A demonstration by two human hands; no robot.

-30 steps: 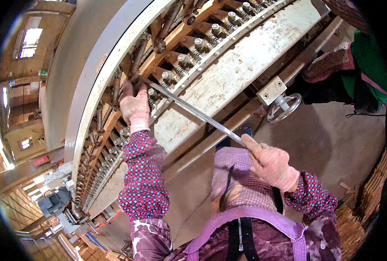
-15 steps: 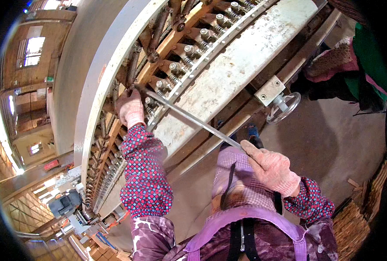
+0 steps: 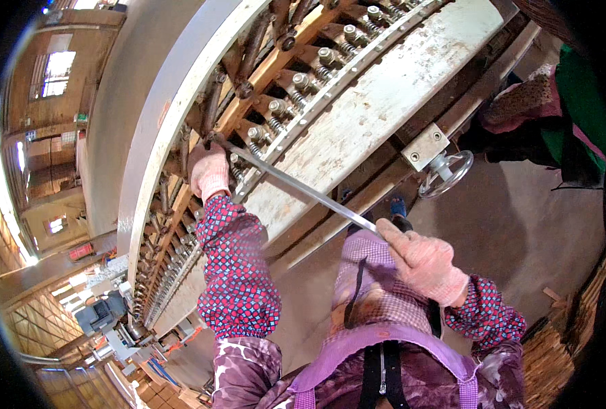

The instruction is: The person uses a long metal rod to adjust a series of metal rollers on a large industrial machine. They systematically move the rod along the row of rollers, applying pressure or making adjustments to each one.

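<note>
My right hand (image 3: 431,264), in a pale pink work glove, is closed round the near end of a long metal bar (image 3: 309,193), its index finger stretched along it. The bar slants up and left across the machine's worn white ledge (image 3: 357,129). Its far end reaches in among the bolts and springs beside my left hand (image 3: 209,168). That hand, gloved too, is closed against the machine near a dark coil spring (image 3: 212,102) and the wooden strip (image 3: 231,121). Its fingertips are partly hidden, and what they hold cannot be made out.
A row of spring-loaded bolts (image 3: 301,83) runs along the ledge. A handwheel (image 3: 446,174) juts out below it. Cloth and a green garment (image 3: 579,116) are at right, stacked wood (image 3: 551,354) at lower right. A grey motor (image 3: 102,313) stands at lower left.
The view has shifted slightly. Both hands keep their places on the bar and the machine, with little visible movement of the bar.
</note>
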